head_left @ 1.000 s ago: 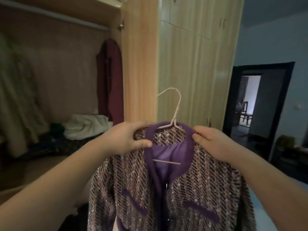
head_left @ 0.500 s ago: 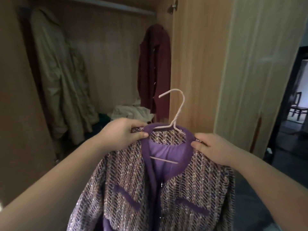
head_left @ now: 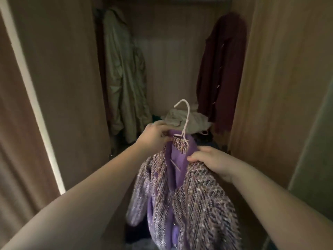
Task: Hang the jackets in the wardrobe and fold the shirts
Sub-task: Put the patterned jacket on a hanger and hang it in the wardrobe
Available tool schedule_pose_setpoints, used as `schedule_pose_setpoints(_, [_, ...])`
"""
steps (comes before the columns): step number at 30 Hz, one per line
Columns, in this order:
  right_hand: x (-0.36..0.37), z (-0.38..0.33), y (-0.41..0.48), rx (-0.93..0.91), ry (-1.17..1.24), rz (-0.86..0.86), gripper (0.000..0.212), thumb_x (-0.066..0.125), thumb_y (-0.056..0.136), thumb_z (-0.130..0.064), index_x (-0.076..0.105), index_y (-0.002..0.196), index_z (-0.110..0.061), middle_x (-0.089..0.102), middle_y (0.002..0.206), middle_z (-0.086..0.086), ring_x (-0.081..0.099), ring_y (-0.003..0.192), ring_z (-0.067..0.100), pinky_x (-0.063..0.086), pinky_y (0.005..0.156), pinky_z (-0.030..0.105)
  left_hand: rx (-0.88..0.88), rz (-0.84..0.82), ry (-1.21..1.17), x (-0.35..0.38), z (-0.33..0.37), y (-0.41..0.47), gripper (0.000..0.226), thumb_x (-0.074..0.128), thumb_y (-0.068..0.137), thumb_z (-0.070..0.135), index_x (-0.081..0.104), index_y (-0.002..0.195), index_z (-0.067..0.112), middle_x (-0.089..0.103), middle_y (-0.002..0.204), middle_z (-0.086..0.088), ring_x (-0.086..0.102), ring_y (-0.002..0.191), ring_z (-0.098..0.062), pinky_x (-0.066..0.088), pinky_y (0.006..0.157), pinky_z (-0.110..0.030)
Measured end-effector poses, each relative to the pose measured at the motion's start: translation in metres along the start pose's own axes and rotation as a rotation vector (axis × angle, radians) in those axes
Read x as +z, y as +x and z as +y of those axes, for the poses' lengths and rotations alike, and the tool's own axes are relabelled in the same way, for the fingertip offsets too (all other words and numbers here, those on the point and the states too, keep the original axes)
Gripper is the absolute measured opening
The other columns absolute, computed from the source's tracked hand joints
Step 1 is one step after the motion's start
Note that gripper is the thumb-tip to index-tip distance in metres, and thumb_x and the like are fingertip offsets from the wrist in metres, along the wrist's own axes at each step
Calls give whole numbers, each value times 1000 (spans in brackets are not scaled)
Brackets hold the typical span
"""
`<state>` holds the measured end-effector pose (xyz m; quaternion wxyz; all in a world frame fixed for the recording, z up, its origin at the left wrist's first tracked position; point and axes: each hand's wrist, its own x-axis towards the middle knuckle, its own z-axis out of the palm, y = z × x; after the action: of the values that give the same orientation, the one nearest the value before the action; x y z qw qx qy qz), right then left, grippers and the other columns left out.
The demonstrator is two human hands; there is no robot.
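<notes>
**Purple jacket held on its hanger in front of the open wardrobe**

Head view: both hands hold up a purple tweed jacket (head_left: pixel 198 199) in the lower middle of the frame, right in front of the open wardrobe (head_left: pixel 72 87). The left hand (head_left: pixel 153 138) pinches the jacket's collar edge just beside the neck of a white hanger (head_left: pixel 186 116). The right hand (head_left: pixel 212 161), lower and to the right, grips the other shoulder with its fingers curled over the fabric. The jacket sits on the hanger, turned partly sideways, its purple lining showing at the neck. The hanger's hook stands free above the collar at frame centre and touches no rail.

Inside the wardrobe, a beige coat (head_left: pixel 124 78) hangs at the upper left and a maroon coat (head_left: pixel 221 69) at the upper right. A heap of pale cloth (head_left: pixel 196 121) lies on the wardrobe floor between them, behind the hook.
</notes>
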<state>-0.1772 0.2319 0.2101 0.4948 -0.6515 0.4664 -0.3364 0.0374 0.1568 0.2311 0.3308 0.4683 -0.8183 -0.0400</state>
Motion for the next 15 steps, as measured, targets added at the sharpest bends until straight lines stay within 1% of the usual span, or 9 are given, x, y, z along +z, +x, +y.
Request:
schedule_pose_setpoints(1, [-1, 3, 13, -20, -15, 75, 23, 66, 70, -35, 78, 87, -26, 77, 93, 0, 72, 85, 13, 49, 74, 28, -120, -27, 16, -2, 2, 1, 44, 68, 91, 24, 59, 134, 27, 54, 138, -7, 51, 125, -27, 37, 111, -40])
schedule_pose_setpoints(2, [-3, 7, 27, -33, -19, 141, 20, 64, 75, -33, 77, 87, -23, 77, 91, -2, 72, 84, 11, 47, 73, 27, -232, -58, 1, -5, 6, 2, 47, 64, 94, 28, 52, 139, 26, 51, 140, -7, 52, 125, -27, 40, 110, -41])
schedule_pose_setpoints(5, [-10, 20, 62, 20, 223, 218, 16, 62, 89, -24, 73, 98, -16, 77, 81, 0, 73, 71, 13, 50, 57, 18, -456, -182, -214, -11, 27, -4, 40, 60, 97, 32, 51, 134, 22, 64, 117, -5, 66, 103, -21, 57, 91, -41])
schedule_pose_setpoints(6, [-11, 22, 71, 42, 333, 220, 19, 64, 90, -24, 71, 105, -15, 77, 83, 4, 74, 74, 18, 53, 60, 20, -505, -257, -307, -12, 35, -6, 37, 59, 97, 36, 52, 131, 22, 66, 113, -4, 68, 99, -19, 60, 86, -41])
schedule_pose_setpoints(8, [-16, 24, 88, 63, 480, 199, 34, 68, 88, -28, 66, 118, -12, 74, 99, 13, 72, 91, 29, 57, 84, 36, -525, -455, -438, -15, 47, -7, 49, 56, 93, 54, 52, 129, 22, 66, 115, -5, 70, 100, -20, 61, 84, -42])
schedule_pose_setpoints(9, [-19, 23, 94, 57, 517, 171, 40, 71, 86, -30, 64, 121, -12, 72, 106, 15, 71, 97, 32, 55, 91, 44, -510, -548, -474, -16, 52, -4, 57, 55, 88, 63, 53, 128, 22, 68, 116, -5, 71, 101, -20, 61, 85, -42])
schedule_pose_setpoints(10, [-23, 22, 99, 48, 544, 140, 41, 73, 86, -31, 63, 121, -13, 72, 108, 16, 71, 97, 33, 56, 90, 46, -492, -612, -479, -16, 56, 1, 60, 55, 85, 68, 56, 124, 22, 70, 115, -5, 71, 102, -18, 61, 85, -41])
schedule_pose_setpoints(12, [-30, 19, 108, 21, 609, 63, 33, 74, 87, -29, 66, 115, -13, 76, 100, 13, 74, 90, 30, 60, 76, 40, -507, -602, -379, -11, 62, 15, 59, 65, 82, 65, 55, 119, 20, 71, 112, -4, 72, 98, -18, 62, 81, -40])
schedule_pose_setpoints(15, [-38, 16, 120, -65, 650, -45, 22, 69, 92, -27, 66, 111, -16, 77, 98, 9, 75, 87, 25, 59, 67, 35, -553, -436, -42, 4, 63, 38, 62, 77, 78, 50, 42, 119, 20, 62, 108, -4, 70, 87, -20, 60, 66, -37])
